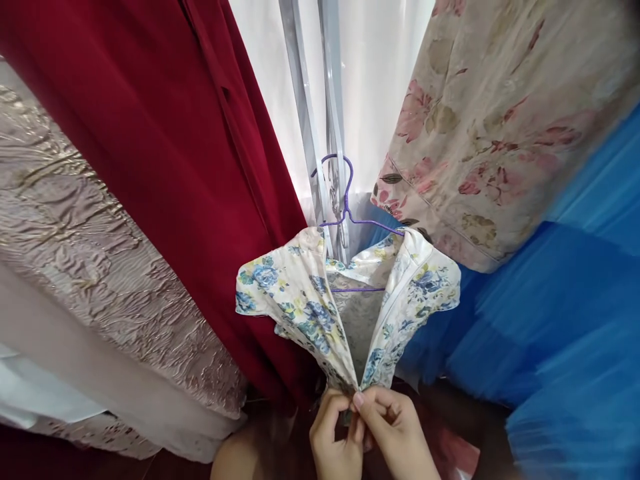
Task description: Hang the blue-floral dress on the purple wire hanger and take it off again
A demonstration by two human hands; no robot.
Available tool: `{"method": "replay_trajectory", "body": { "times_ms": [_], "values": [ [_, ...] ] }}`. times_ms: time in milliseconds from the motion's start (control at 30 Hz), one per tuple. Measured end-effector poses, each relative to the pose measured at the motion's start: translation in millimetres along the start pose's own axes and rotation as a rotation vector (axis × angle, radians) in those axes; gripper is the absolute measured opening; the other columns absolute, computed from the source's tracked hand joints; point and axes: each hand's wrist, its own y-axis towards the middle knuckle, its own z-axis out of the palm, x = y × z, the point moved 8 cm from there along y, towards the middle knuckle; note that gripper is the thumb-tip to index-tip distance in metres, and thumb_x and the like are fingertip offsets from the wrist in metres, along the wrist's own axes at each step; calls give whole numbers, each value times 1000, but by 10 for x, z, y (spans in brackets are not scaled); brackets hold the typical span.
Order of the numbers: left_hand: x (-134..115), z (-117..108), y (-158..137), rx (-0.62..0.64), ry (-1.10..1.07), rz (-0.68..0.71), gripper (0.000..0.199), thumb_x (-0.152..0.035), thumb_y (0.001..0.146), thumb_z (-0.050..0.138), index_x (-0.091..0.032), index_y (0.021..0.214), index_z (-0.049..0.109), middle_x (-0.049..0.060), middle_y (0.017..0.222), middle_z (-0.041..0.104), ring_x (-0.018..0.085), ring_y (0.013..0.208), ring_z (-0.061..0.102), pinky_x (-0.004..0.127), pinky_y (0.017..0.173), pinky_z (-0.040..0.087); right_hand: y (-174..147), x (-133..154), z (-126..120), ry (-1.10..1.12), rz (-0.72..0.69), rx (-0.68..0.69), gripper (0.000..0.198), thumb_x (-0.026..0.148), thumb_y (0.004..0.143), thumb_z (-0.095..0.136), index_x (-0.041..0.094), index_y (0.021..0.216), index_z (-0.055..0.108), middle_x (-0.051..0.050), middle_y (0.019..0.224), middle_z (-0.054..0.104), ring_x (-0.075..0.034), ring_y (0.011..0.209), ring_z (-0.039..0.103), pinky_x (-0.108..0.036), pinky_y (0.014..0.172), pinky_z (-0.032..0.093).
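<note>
A white dress [316,313] with blue and yellow flowers hangs on a purple wire hanger [347,193]. Its front opening runs down in a V, with the lining showing inside. Where the V ends, my left hand [336,433] pinches the fabric edge. My right hand [393,423] is pressed close against it, thumb and finger closed on the same spot of the dress. The fingertips of both hands nearly touch. Whether a zipper pull lies between them is hidden.
Grey straps [306,100] hang behind the hanger. A red cloth [150,100] and a pink textured cloth [100,240] hang at the left. At the right are a beige floral garment [475,133] and blue tulle [565,320]. A bare knee [237,457] shows at the bottom.
</note>
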Motion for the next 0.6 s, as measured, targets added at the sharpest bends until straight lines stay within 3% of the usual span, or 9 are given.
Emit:
{"method": "replay_trajectory", "body": {
  "times_ms": [200, 367, 600],
  "values": [
    [34, 68, -112, -19, -2, 33, 22, -24, 89, 56, -21, 67, 59, 0, 60, 52, 14, 53, 50, 24, 53, 40, 120, 230, 133, 71, 61, 22, 51, 64, 84, 67, 15, 72, 64, -2, 46, 62, -8, 38, 42, -20, 41, 29],
    [83, 276, -201, 34, 6, 96, 25, -26, 88, 55, -21, 64, 53, 1, 62, 51, 15, 55, 50, 26, 54, 36, 392, 922, 126, 23, -89, -87, 49, 61, 84, 68, 14, 75, 66, -2, 48, 64, -7, 37, 41, -19, 39, 28],
    [198, 533, -293, 201, 129, 181, 15, -12, 75, 50, -22, 65, 43, 0, 61, 46, 14, 52, 46, 26, 51, 29, 746, 1709, 252, 6, -266, -46, 43, 54, 88, 67, 13, 74, 67, -2, 50, 66, -6, 37, 44, -17, 38, 29]
  ]
}}
